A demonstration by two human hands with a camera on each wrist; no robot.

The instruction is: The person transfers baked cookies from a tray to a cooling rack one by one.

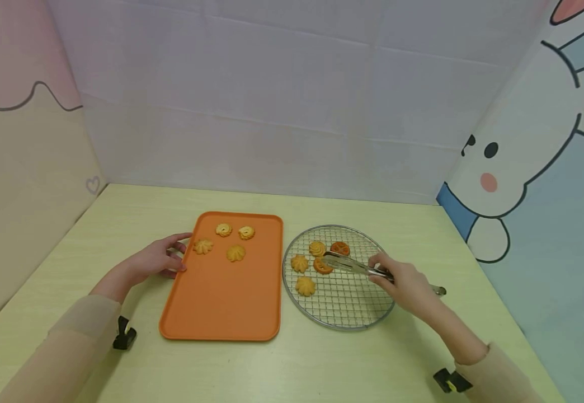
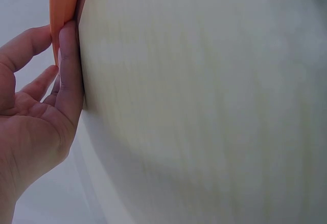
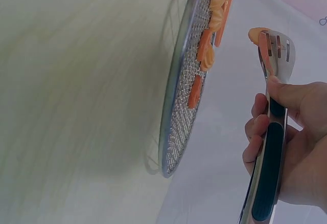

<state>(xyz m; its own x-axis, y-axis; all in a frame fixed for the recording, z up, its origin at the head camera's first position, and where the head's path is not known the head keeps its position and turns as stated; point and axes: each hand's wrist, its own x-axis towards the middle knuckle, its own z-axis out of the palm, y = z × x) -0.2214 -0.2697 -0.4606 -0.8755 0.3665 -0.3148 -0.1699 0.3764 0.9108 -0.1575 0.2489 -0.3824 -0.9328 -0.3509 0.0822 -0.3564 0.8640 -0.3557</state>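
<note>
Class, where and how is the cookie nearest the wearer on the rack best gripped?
Probably pinch this cookie by its left and right ridged edges, from above the near side: bare mesh flanks both edges, while a neighbouring cookie sits close behind.

The tray is orange, the tongs silver and teal.

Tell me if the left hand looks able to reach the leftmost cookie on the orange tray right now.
Probably yes: the left hand touches the left edge of the orange tray, close to the leftmost cookie, and no other object stands between them.
</note>
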